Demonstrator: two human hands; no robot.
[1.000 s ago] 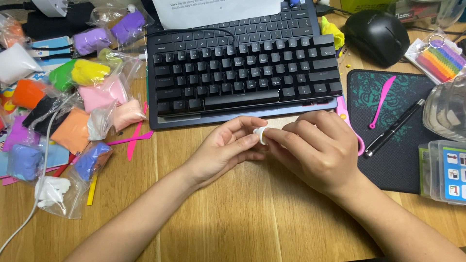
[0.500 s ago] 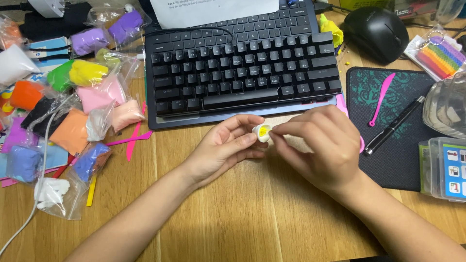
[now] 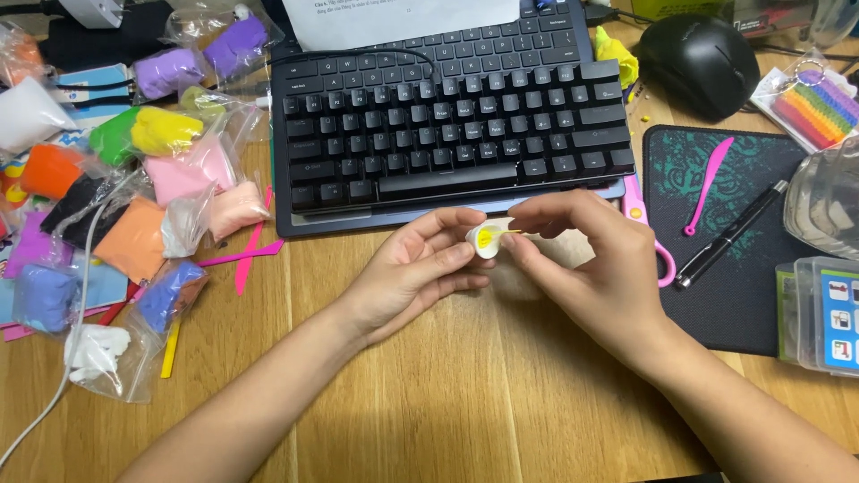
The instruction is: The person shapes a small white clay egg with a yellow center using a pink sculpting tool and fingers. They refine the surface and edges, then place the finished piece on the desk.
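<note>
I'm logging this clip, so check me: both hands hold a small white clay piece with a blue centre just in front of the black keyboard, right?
Not quite: the centre is yellow, not blue. The head view shows the left hand and right hand pinching a small white clay piece with a yellow centre, just in front of the black keyboard.

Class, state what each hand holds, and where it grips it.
Left hand pinches the small white-and-yellow clay piece by its sides; right hand touches its yellow front.
</note>
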